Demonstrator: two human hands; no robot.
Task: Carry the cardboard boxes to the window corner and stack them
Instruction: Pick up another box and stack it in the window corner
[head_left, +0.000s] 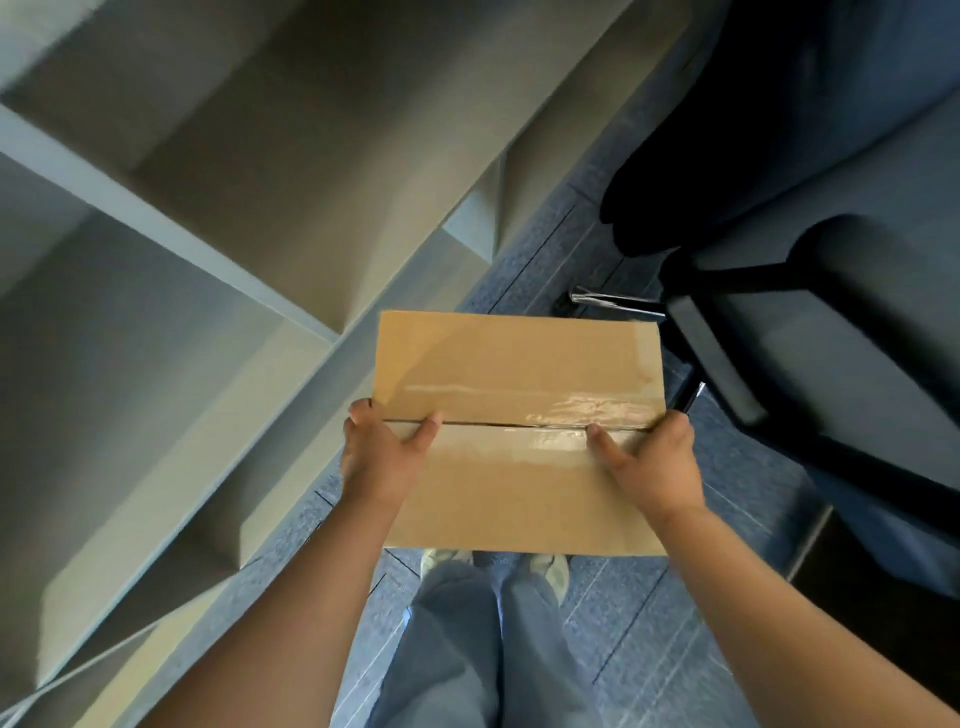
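- An open shelving unit (208, 260) in pale grey was seen along the left side, divided into compartments by thick boards.
- A blue carpeted floor (649, 623) was seen running between the shelving unit and the chair.
- A black office chair (857, 338) was placed at the right, with its armrest (717, 364) just beside the box's far right corner.
- The cardboard box (519, 364) was held level in the air, above the floor and in front of the body, with its top flaps closed.
- Legs in blue jeans (467, 649) were seen below the box.
- The left grip (382, 457) was clamped on the box's left edge, with the thumb laid on top at the seam and the fingers curled over the side.
- The right grip (654, 467) was clamped likewise on the right edge, with the thumb on top.
- Clear tape (587, 410) was stuck along the centre seam.
- Pale shoes (550, 571) were partly hidden under the box's near edge.
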